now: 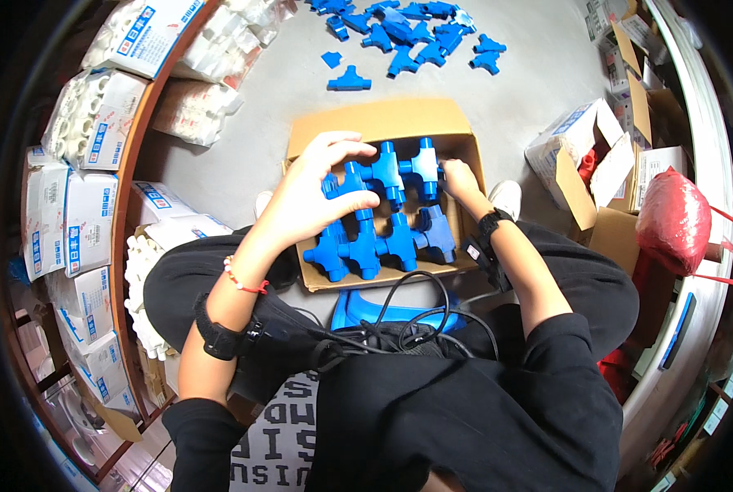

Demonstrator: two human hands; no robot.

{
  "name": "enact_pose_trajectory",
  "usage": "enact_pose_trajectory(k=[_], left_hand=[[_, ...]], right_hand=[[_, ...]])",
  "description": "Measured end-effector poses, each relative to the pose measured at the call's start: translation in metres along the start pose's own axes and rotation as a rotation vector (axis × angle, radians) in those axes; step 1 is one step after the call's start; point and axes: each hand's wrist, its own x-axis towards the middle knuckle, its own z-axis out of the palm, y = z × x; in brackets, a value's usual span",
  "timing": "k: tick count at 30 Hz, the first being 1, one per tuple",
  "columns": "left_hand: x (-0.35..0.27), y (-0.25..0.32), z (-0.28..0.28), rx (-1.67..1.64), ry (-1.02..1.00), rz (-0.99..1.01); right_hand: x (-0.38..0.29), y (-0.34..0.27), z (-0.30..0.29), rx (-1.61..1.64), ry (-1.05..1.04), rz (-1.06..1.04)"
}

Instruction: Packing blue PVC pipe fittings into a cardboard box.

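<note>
An open cardboard box (pixel 381 123) stands on the floor between my legs. Blue plastic tee pipe fittings fill much of it in two rows. My left hand (pixel 308 190) is over the box's left side, thumb and fingers spread around a blue tee fitting (pixel 353 178) in the far row. Within the right side of the box, my right hand (pixel 461 179) touches the back of the rightmost far-row tee fitting (pixel 426 165); its fingertips are partly hidden. The near row includes a slightly tilted tee fitting (pixel 437 234) at its right end.
Loose blue fittings (pixel 403 37) lie heaped on the floor beyond the box. Shelving with cartons of white fittings (pixel 86 117) lines the left. To the right are an open carton (pixel 578 157) holding red items and a red plastic bag (pixel 674 221). Black cables (pixel 428 320) loop across my lap.
</note>
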Motion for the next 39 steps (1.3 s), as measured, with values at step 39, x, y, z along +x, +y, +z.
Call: enact_pose_trajectory(k=[39], left_hand=[[0.280, -0.319, 0.005, 0.786, -0.173, -0.508]], right_hand=[[0.334, 0.025, -0.001, -0.188, -0.065, 0.179]])
